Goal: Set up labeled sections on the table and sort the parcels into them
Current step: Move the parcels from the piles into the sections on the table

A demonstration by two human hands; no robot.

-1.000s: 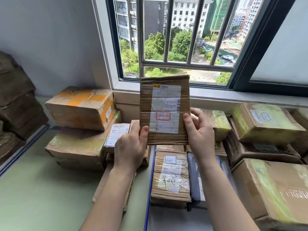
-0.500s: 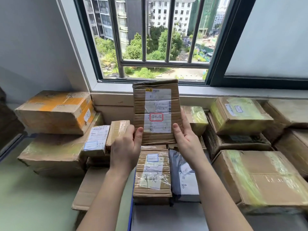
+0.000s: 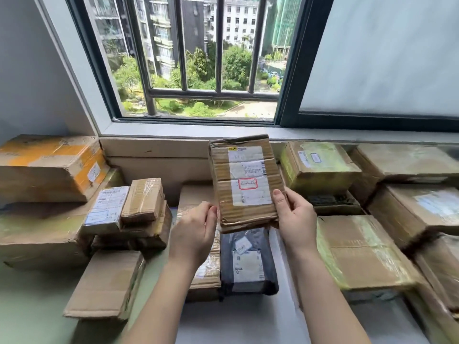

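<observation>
Cardboard parcel (image 3: 246, 182): flat and upright, with its label face toward the camera. It is held above the middle pile in front of the window sill (image 3: 173, 135) and rests on nothing.
Right hand (image 3: 295, 219): thumb pressed on the lower right of the front face, fingers behind. The grip is clamped on that corner.
Left hand (image 3: 193, 232): just beside the lower left edge, fingers loosely curled. Whether the thumb tip touches the cardboard cannot be told.
Shipping label (image 3: 248, 175): white, with a red-bordered sticker (image 3: 247, 183). The handwriting is unreadable.
Step in hand: judged to be reading the label before assigning the parcel to a section. No section markers show in this view.
Next move: calls for choosing a destination from the sticker, then lowering the parcel flat onto it. The parcel is thin and probably light, so a one-handed carry looks sufficient.
Edges: a grey mailer bag (image 3: 248, 259) lies directly below. Small cartons (image 3: 141, 199) are stacked near the left. Green-taped boxes (image 3: 320, 165) crowd the right side up to the sill.
Open room: bare table (image 3: 29, 306) shows at the lower left, plus a strip at the near edge between the forearms. Clearance looks best toward the camera and to the left.
</observation>
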